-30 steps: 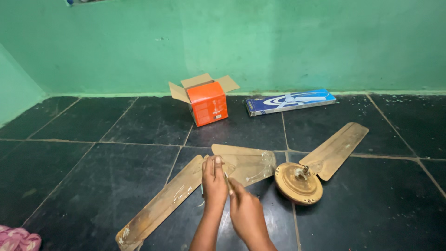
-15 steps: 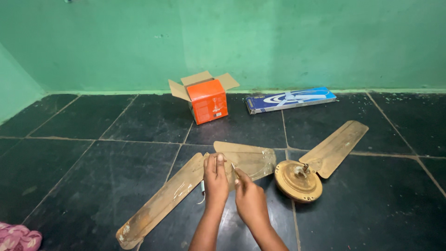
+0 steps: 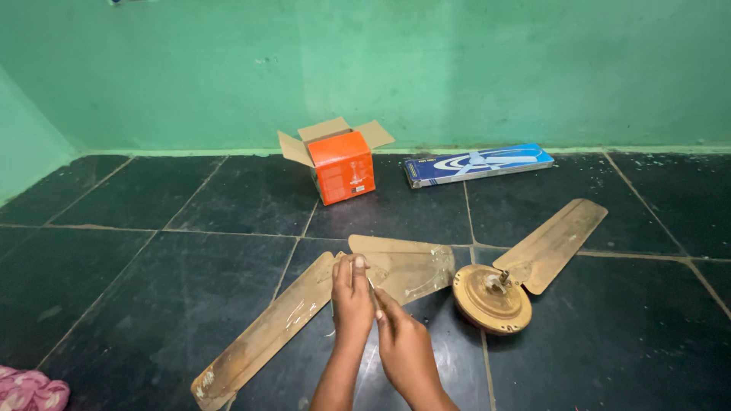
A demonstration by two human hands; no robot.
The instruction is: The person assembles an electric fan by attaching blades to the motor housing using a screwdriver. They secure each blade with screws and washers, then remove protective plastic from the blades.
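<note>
An old brown ceiling fan lies taken apart on the dark tiled floor. Its round motor body (image 3: 492, 298) sits at centre right with one blade (image 3: 550, 245) still attached. A loose blade (image 3: 266, 332) lies to the left, another (image 3: 403, 266) in the middle. My left hand (image 3: 351, 297) is closed around a small thin metal part held upright over the loose blades. My right hand (image 3: 403, 348) presses against it from the right, fingertips pinching the same small part. What the part is cannot be made out.
An open orange cardboard box (image 3: 340, 165) stands near the green wall. A long flat blue carton (image 3: 478, 164) lies to its right along the wall. A pink cloth (image 3: 30, 388) shows at the bottom left corner.
My right hand drew slightly away to the right, then came back against my left hand. The fan parts and boxes have not moved.
</note>
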